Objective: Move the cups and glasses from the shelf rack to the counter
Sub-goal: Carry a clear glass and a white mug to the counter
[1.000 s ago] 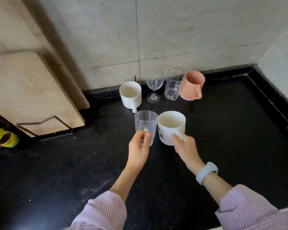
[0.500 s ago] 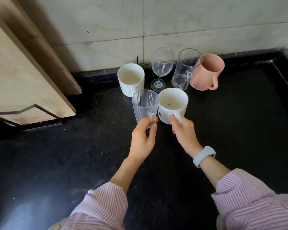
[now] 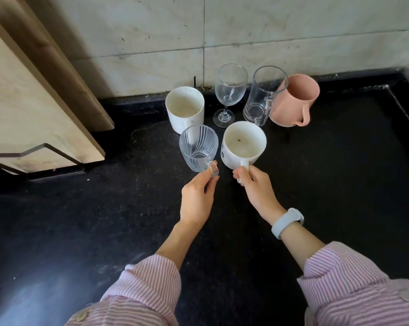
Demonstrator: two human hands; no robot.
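The black counter (image 3: pixel 316 184) filled most of the head view, bounded at the rear by a pale tiled wall (image 3: pixel 293 31). A wooden cutting board (image 3: pixel 22 109) was seen leaning at the left, held in a dark wire stand (image 3: pixel 46 147).

Along the rear edge of the counter, four vessels were set in a row: a white cup (image 3: pixel 184 109), a stemmed wine glass (image 3: pixel 230 90), a clear glass mug (image 3: pixel 263 95) and a pink mug (image 3: pixel 293 102), the last touching or overlapping the clear mug in view.

In front of that row, two further vessels were held side by side – a ribbed clear glass cup (image 3: pixel 198 148) and a white mug (image 3: pixel 243 143). The left hand (image 3: pixel 197 198) was closed in a pinch on the handle of the ribbed glass cup, thumb and forefinger meeting at its lower edge. The right hand (image 3: pixel 255 189) was curled around the handle of the white mug. Whether either base rested on the counter could not be determined.

Compared with the frame one second earlier, both held vessels were found nearer the rear row: the ribbed glass cup now overlapped the white cup's lower edge in view, where a clear gap had been visible. The grips were unchanged. The camera was also tilted further downward – more of the striped sleeves (image 3: pixel 151 290) was shown.

A pale wristband (image 3: pixel 287 222) was worn on the right wrist.
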